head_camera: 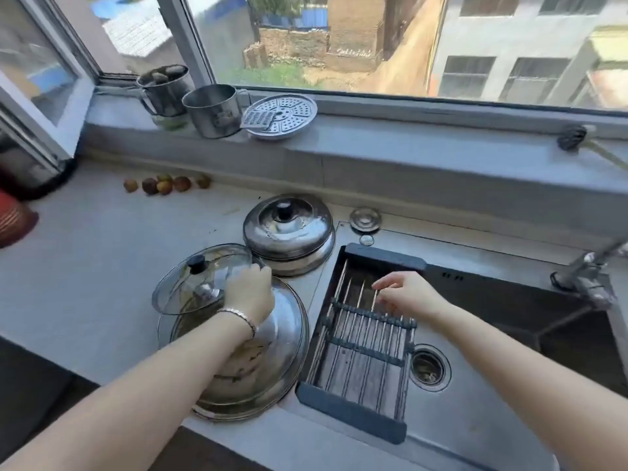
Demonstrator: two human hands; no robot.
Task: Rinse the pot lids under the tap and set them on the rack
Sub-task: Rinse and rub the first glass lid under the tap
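Brightly lit by daylight entering through the wide grey-framed glass window (373,42) at 12 o'clock. Overexposed at 1 to 2 o'clock on the pale concrete building facade (509,35) outside. Soft shadows only, close under the domed stainless-steel lid with black knob (299,232) and the large shiny steel lid (285,341). Mild glare noted on both steel domes and on the clear glass lid (183,290). Dark at 7 to 8 o'clock below the flat grey counter (85,283). Slightly soft overall, with compression smear. Strongly bowed by wide-angle distortion at all edges; blurred most at 9 and 3 o'clock.
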